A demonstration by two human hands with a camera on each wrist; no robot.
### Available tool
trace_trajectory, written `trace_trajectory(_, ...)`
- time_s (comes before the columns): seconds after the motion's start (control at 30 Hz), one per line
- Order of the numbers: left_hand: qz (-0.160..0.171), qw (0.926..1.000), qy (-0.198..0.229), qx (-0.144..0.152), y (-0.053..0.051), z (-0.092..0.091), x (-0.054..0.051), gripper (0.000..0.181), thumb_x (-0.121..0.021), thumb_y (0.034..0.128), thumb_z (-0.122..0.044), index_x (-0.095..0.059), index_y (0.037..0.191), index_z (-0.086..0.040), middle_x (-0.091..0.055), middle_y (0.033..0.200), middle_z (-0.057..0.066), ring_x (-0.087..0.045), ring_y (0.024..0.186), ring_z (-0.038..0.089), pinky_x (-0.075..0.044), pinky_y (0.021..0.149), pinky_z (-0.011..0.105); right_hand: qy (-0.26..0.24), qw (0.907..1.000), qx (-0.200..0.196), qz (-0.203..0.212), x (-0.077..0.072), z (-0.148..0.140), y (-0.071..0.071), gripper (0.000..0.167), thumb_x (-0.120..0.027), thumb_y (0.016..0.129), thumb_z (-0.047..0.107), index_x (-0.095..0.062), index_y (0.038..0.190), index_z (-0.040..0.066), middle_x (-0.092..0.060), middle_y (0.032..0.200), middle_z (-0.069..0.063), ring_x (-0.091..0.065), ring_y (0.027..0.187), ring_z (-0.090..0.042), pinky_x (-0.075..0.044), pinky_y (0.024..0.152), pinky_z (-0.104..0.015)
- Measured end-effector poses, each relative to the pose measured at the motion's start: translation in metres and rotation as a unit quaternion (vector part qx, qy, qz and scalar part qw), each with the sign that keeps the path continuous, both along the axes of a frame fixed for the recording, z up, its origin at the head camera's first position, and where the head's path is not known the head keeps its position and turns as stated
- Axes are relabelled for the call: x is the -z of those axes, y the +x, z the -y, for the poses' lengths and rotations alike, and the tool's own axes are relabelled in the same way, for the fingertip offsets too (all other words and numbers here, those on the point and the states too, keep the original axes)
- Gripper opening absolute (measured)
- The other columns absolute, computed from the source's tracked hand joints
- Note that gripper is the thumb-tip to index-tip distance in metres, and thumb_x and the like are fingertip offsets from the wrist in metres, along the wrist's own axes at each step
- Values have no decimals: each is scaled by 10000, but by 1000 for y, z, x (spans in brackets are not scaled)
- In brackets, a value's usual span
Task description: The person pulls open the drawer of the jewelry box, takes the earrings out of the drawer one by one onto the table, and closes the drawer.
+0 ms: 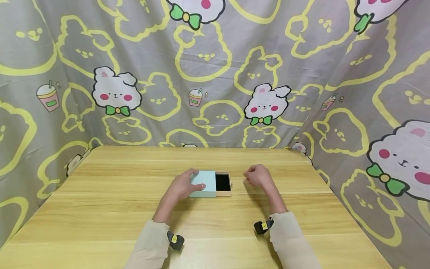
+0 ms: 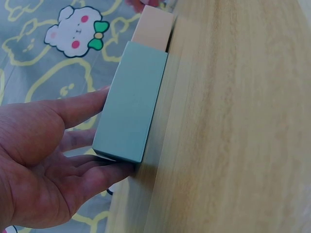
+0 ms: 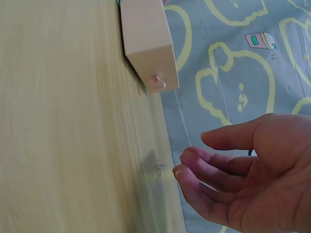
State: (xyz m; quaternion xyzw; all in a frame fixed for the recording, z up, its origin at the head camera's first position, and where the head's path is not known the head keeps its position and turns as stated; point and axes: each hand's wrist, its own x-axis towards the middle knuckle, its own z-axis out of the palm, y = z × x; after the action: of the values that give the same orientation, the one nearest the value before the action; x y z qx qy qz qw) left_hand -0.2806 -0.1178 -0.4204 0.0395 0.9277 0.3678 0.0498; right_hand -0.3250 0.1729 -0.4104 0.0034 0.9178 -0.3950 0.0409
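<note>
A light blue box sleeve [image 1: 207, 178] lies on the table with a pale pink drawer [image 1: 223, 194] partly out of its right end. Black lining [image 1: 222, 182] shows inside the drawer. My left hand [image 1: 181, 185] grips the sleeve at its left end, the thumb over the top. On the drawer's end face is a small ribbon loop [image 3: 159, 82]. To the right of the drawer, apart from it, my right hand [image 1: 258, 175] has loosely bent fingers. A gap shows between its thumb and fingers. Near those fingertips is a tiny shiny object [image 3: 159, 171], too small to identify.
The wooden table [image 1: 215, 224] reaches back to a grey curtain [image 1: 215, 86] printed with cartoon animals, which also hangs along both sides. A small black camera is strapped to each wrist, by the beige sleeves [image 1: 292, 239].
</note>
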Motion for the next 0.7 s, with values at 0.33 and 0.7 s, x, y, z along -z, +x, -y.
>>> trace_trajectory(0.33, 20, 10000, -4, -15, 0, 0, 0, 669, -763, 915, -356, -502, 1484, -121, -482, 1543, 181, -445, 1410, 427, -418, 1098, 577, -304, 9993, -165, 142, -3, 12, 4, 234, -593, 969, 120, -702, 1061, -66, -734, 902, -207, -677, 685, -207, -597, 697, -358)
trace_trajectory(0.7, 66, 10000, 21, -18, 0, 1, -1, 663, -760, 919, -353, -501, 1485, -126, -481, 1542, 188, -453, 1402, 432, -428, 1086, 579, -432, 9978, -442, 224, 1, 30, 5, 248, -584, 971, 107, -719, 1078, -70, -716, 839, -170, -648, 670, -187, -580, 691, -344)
